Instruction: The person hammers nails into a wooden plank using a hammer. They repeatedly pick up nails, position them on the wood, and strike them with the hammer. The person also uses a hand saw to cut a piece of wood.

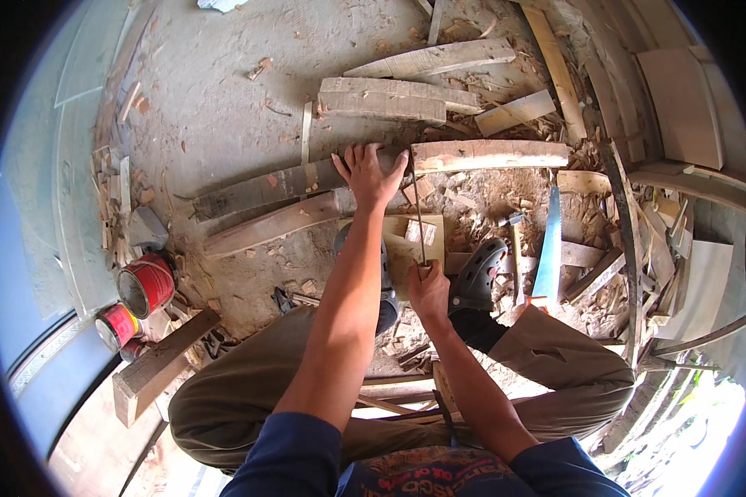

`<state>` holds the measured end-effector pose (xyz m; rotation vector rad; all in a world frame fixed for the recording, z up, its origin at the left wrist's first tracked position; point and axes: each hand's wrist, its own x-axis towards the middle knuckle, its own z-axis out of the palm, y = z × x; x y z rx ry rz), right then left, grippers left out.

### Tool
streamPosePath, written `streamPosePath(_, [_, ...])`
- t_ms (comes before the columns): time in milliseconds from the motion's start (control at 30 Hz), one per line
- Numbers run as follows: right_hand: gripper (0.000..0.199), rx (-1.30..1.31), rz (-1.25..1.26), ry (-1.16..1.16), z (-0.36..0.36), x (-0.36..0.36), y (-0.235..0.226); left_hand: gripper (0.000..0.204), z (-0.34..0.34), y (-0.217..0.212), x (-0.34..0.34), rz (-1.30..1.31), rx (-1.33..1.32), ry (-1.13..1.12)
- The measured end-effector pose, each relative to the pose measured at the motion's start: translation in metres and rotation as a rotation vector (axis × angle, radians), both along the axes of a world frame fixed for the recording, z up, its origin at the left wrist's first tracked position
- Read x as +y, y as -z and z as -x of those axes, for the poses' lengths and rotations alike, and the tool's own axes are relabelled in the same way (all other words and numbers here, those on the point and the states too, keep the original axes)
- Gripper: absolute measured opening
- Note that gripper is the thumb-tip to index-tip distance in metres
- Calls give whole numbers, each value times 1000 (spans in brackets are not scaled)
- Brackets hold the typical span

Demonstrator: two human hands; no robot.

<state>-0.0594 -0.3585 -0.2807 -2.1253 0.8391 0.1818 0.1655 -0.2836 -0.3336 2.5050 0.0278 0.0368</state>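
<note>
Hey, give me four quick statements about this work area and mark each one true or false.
1. The right hand grips a long thin tool. True.
2. The hammer lies between the right clog and the handsaw. True.
3. The left hand holds the hammer. False: it rests, fingers spread, on a dark wooden beam.
4. The large red can is right of both hands. False: it's on the left.

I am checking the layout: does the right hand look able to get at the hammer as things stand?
Probably not right away: the right hand is closed around a long thin tool, and the right clog lies between that hand and the hammer, though nothing seems to cover it.
</note>
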Motion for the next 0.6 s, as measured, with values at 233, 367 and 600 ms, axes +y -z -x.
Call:
streamPosePath(233, [43,121,-40,-18,-10,0,1,61,1,8,6,0,35,42])
streamPosePath(367, [42,88,45,-77,-20,-5,9,61,1,9,8,-12,61,58])
streamPosePath(600, [51,243,-39,-47,-32,-6,-15,63,0,7,8,-39,136,58])
